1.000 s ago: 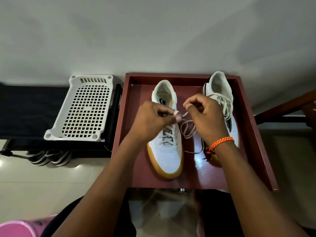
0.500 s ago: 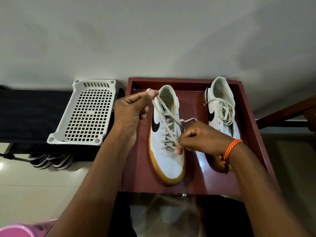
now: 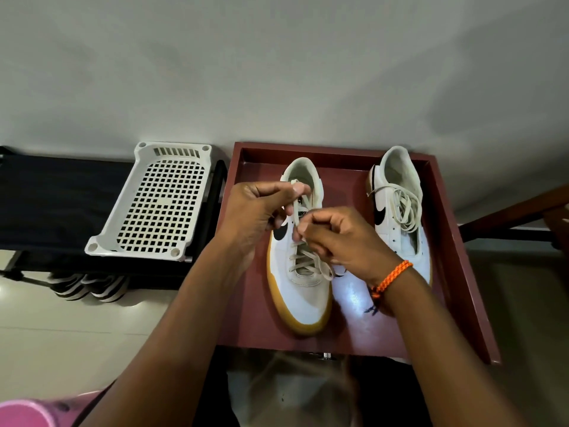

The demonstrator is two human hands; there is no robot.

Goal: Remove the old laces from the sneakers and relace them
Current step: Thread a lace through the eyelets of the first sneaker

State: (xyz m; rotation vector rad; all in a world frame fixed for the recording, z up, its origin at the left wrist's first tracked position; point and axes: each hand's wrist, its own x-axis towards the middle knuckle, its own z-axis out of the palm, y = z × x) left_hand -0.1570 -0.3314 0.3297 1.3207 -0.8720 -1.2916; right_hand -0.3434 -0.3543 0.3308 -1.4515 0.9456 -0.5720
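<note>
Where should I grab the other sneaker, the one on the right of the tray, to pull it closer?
Probably the heel collar of the right sneaker, from above. Its opening faces up at the far end of the red tray, free of the loose laces piled over the tongue, and the tray wall crowds its outer side.

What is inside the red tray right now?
Inside the red tray lie two white sneakers, toes toward the person. The right forearm covers the right sneaker's toe.
</note>
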